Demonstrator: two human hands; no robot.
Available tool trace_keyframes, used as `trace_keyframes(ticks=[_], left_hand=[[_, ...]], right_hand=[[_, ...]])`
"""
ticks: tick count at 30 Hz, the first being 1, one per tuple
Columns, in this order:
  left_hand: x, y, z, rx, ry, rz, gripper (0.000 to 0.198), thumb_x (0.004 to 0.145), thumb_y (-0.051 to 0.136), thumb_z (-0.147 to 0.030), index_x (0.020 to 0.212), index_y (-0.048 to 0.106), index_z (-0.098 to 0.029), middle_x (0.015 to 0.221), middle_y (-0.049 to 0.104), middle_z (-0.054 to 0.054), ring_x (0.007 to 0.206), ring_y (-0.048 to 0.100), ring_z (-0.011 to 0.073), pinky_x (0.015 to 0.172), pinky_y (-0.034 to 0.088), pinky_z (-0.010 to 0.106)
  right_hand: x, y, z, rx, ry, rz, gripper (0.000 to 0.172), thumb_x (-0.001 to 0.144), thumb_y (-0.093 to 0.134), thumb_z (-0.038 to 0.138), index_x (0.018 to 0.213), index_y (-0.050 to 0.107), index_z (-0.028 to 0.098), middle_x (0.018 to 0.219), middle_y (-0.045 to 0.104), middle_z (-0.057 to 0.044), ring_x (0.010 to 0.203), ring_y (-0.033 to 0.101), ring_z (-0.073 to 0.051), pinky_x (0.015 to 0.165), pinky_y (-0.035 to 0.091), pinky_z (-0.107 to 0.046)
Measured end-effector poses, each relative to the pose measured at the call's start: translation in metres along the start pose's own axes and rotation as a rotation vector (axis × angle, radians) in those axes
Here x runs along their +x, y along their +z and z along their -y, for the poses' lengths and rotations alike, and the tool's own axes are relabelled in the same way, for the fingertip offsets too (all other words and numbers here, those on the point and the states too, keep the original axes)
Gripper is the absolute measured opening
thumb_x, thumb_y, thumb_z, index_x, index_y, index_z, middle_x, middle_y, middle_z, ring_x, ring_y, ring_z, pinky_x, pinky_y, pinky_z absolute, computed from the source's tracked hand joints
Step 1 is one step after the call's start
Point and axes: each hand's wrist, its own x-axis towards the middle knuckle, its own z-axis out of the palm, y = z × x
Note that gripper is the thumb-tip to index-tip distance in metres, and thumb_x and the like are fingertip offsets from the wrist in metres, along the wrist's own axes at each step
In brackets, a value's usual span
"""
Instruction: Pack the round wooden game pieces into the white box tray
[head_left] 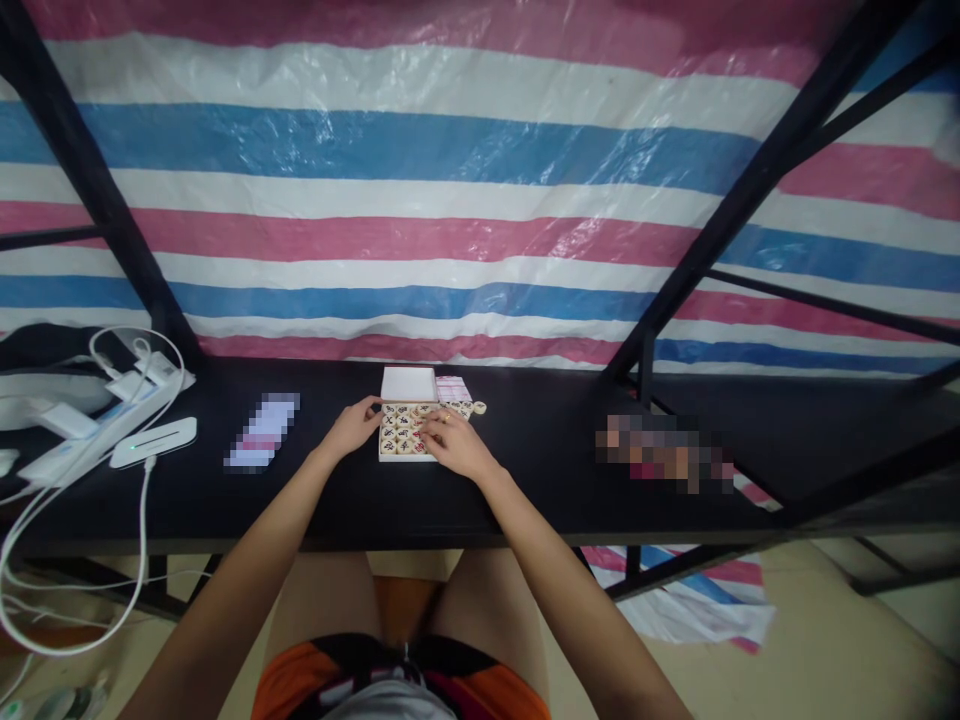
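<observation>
A white box (409, 458) lies on the black desk, filled with rows of round, pale Chinese chess pieces (396, 433) marked with dark and red characters. My left hand (355, 427) grips the box at its left side, fingers by the far corner. Over the right half of the box is my right hand (457, 443), a ring on one finger. Its bent fingertips are closed down on a piece among the rows, partly hidden by the hand. One loose-looking piece (480, 408) shows beyond the right hand, at the box's far right corner.
Behind the box are a white lid (409, 384) and a pink-and-white printed paper (453, 389). A blurred phone (262, 432) lies left, near a white device (154, 443) and a power strip (97, 430) with cables. A pixelated object (664, 452) sits right, near black metal bars (720, 215).
</observation>
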Motion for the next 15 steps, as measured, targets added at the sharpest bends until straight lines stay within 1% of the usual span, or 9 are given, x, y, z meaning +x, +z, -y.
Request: trace_keyframes(ticks=[4,8,10,13,15], left_hand=[[0.000,0.000,0.000,0.000,0.002,-0.001,0.038,0.083,0.047,-0.037,0.113,0.060,-0.019,0.073,0.066,0.001,0.067,0.060,0.0163,0.065,0.042,0.025],[0.000,0.000,0.000,-0.004,0.005,-0.003,0.037,0.083,0.047,-0.037,0.113,0.060,-0.019,0.073,0.065,0.001,0.066,0.060,0.0159,0.065,0.042,0.025],[0.000,0.000,0.000,-0.004,0.004,-0.003,0.037,0.083,0.047,-0.037,0.112,0.060,-0.019,0.072,0.065,0.001,0.066,0.060,0.0159,0.064,0.042,0.025],[-0.001,0.000,0.000,-0.003,0.002,0.000,0.037,0.083,0.046,-0.038,0.112,0.059,-0.020,0.072,0.065,0.000,0.066,0.060,0.0161,0.064,0.042,0.025],[-0.001,0.000,0.001,-0.003,0.001,-0.002,0.037,0.083,0.046,-0.038,0.113,0.059,-0.020,0.073,0.065,0.000,0.067,0.060,0.0162,0.065,0.042,0.025]], right_hand=[[-0.001,0.001,-0.002,0.052,0.023,-0.013,0.016,0.084,0.052,0.016,0.086,0.068,0.019,0.096,0.062,-0.006,0.096,0.056,-0.019,0.090,0.043,-0.035],[-0.002,0.001,-0.003,0.122,0.058,-0.030,0.023,0.081,0.049,0.009,0.092,0.066,0.020,0.099,0.063,-0.006,0.097,0.057,-0.018,0.089,0.044,-0.034],[-0.002,0.000,-0.005,0.160,0.074,-0.048,0.025,0.081,0.049,0.009,0.094,0.066,0.021,0.100,0.062,-0.005,0.097,0.057,-0.018,0.089,0.045,-0.033],[-0.003,-0.006,-0.013,0.180,0.130,-0.144,0.021,0.082,0.051,0.014,0.096,0.065,0.022,0.099,0.061,-0.004,0.096,0.057,-0.017,0.089,0.045,-0.032],[-0.006,-0.011,-0.023,0.158,0.223,-0.247,0.018,0.081,0.052,0.018,0.094,0.065,0.022,0.097,0.061,-0.005,0.094,0.057,-0.018,0.087,0.045,-0.032]])
